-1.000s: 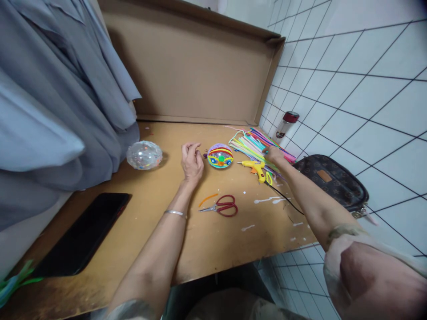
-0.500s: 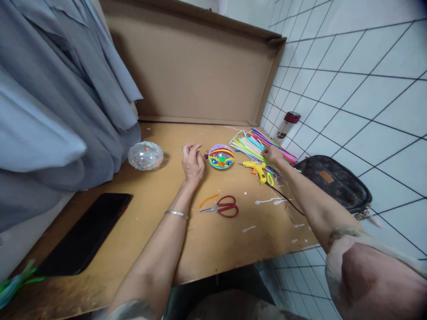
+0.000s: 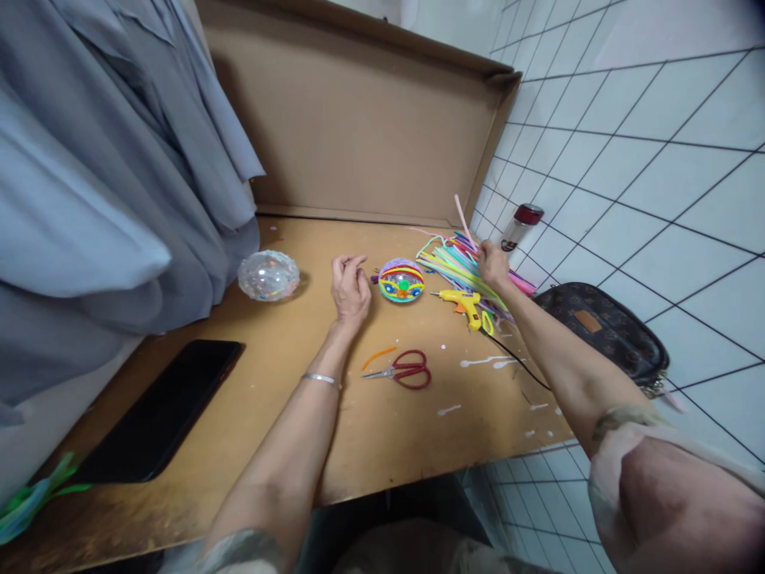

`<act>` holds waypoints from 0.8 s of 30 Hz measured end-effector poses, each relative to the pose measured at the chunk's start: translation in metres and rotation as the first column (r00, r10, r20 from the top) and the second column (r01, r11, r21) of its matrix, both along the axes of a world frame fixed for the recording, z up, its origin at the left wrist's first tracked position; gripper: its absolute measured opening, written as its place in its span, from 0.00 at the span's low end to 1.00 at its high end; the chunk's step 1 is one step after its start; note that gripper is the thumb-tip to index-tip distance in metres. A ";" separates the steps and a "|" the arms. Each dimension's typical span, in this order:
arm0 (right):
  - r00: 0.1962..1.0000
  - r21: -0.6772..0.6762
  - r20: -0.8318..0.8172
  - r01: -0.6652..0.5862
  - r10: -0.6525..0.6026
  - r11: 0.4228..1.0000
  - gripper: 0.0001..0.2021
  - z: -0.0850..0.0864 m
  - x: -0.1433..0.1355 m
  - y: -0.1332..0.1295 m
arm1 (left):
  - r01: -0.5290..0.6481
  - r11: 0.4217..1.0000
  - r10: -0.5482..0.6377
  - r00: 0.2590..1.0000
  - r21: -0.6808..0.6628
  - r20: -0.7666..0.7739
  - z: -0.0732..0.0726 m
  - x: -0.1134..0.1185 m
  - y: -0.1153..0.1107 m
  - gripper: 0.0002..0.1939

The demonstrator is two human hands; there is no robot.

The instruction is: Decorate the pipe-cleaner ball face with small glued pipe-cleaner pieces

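Note:
My right hand (image 3: 493, 265) pinches a pink pipe cleaner (image 3: 460, 212), which stands up at a tilt over a spread bundle of multicoloured pipe cleaners (image 3: 448, 267). My left hand (image 3: 351, 288) rests on the table, its fingers loosely bent with nothing in them. Just to its right sits a clear ball decorated with coloured strips (image 3: 402, 281). A yellow glue gun (image 3: 466, 306) lies between that ball and my right forearm. Nearer to me are red-handled scissors (image 3: 409, 370) and a short orange strip (image 3: 378, 356). A plain clear ball (image 3: 268, 276) sits farther left.
A black phone (image 3: 162, 410) lies at the left, with green strips (image 3: 39, 498) by the table edge. A cardboard panel (image 3: 364, 119) stands behind. Toward the tiled wall are a red-lidded bottle (image 3: 522, 227) and a brown patterned bag (image 3: 610, 335). Grey cloth (image 3: 113, 175) hangs left.
My right hand has risen slightly from the bundle, lifting a pink pipe cleaner. My left hand keeps its place beside the decorated ball. The whole view has shifted a little.

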State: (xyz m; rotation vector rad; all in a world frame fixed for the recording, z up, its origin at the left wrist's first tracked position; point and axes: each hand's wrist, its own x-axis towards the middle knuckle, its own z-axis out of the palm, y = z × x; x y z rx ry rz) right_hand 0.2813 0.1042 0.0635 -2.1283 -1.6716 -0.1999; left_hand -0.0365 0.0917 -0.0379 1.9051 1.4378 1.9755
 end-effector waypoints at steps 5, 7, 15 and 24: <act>0.981 0.151 -0.027 -0.185 0.191 0.971 0.15 0.025 -0.034 -0.001 | -0.027 0.999 0.026 0.999 0.020 0.031 0.004 0.000 -0.003 0.22; 0.939 0.210 0.027 -0.341 0.344 0.916 0.13 0.028 -0.054 -0.002 | -0.073 0.996 0.071 0.997 0.049 0.041 0.008 -0.001 -0.005 0.25; 0.777 0.299 0.180 -0.628 0.604 0.719 0.12 -0.008 -0.118 -0.038 | -0.179 0.983 0.175 0.979 -0.029 -0.101 0.015 -0.004 -0.017 0.22; 0.786 0.491 -0.171 -0.455 0.594 0.743 0.08 -0.057 -0.118 -0.052 | -0.097 0.988 0.070 0.974 -0.117 -0.216 0.006 0.000 -0.014 0.17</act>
